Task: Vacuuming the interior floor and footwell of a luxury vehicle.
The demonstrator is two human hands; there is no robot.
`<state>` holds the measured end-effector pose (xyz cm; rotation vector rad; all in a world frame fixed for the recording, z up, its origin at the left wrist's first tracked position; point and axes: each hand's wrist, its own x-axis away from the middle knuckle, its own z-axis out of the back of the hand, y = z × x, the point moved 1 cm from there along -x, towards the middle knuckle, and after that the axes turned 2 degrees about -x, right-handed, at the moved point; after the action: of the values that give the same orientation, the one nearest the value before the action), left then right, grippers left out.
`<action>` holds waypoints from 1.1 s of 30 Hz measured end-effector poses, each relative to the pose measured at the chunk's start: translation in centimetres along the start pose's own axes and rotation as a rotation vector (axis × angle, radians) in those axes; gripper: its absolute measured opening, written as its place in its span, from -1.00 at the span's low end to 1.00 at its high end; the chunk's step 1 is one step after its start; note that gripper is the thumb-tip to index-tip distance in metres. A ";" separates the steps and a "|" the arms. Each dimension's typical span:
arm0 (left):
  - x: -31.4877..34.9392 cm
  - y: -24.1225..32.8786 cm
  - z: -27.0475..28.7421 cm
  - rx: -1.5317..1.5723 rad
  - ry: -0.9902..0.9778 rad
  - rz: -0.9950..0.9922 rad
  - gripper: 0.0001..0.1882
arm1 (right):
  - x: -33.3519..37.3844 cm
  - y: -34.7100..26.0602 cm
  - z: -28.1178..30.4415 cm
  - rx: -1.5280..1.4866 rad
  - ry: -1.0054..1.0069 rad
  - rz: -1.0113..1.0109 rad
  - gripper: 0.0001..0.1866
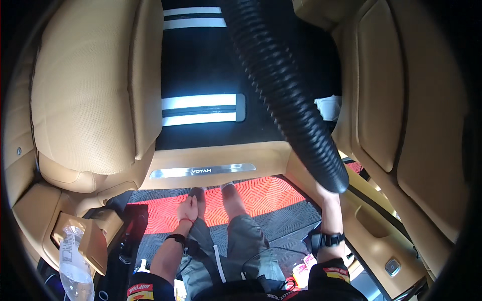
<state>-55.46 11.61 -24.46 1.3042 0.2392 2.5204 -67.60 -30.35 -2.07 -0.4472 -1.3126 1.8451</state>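
Black ribbed hose (281, 85): a thick corrugated vacuum hose is seen running from the top of the view down to the right hand; it is carried high, well above the floor, so that its length hangs clear of the seats and the sill.
Right hand (329, 198): it is closed around the lower end of the hose, gripping it from below; the fingers are mostly hidden behind the hose end, so how tightly they wrap cannot be told.
Right arm: the forearm is raised nearly straight up from the lower edge, with a black band (331, 239) worn at the wrist, so the weight of the hose is borne by an upright forearm.
Left hand (188, 209): it is lowered beside the left knee, loosely curled; nothing is clearly held in it, and whether the fingers touch the leg cannot be told.
Left arm: it is extended down and forward, a black wristband and a thin red cord worn at the wrist.
Tan seat (90, 95): a perforated leather seat is seen to the left, well apart from the hose.
Door sill (201, 170): a metal strip is set across the opening, just ahead of the feet.
Red floor mat (261, 193): it is stood upon, just outside the sill.
Plastic bottle (73, 261): it is lodged upright in a tan pocket at the lower left.
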 end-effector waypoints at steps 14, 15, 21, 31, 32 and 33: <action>0.0 -1.1 0.2 0.058 0.028 -0.036 -0.53 | 4.1 2.6 -1.0 -0.040 0.114 -0.218 -0.52; 0.6 -1.7 0.5 0.044 0.023 -0.036 -0.53 | 3.9 3.3 -1.5 0.096 0.101 -0.054 -0.48; -0.4 -1.0 0.6 0.036 0.018 -0.056 -0.51 | 6.8 1.3 -2.4 -0.001 -0.088 -0.185 -0.55; -0.7 -2.7 -0.1 0.002 0.039 -0.067 -0.50 | 6.4 5.1 0.4 0.173 0.109 -0.141 -0.51; -0.7 -2.6 0.0 0.003 0.029 -0.078 -0.50 | 7.0 3.7 0.6 0.116 0.063 -0.190 -0.51; -0.9 -2.5 0.1 0.015 -0.028 -0.044 -0.50 | 7.2 3.1 1.3 -0.008 0.034 -0.239 -0.52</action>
<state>-54.40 13.68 -25.79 1.3250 0.2783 2.4668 -74.15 -26.00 -3.20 -0.3097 -1.2912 1.6276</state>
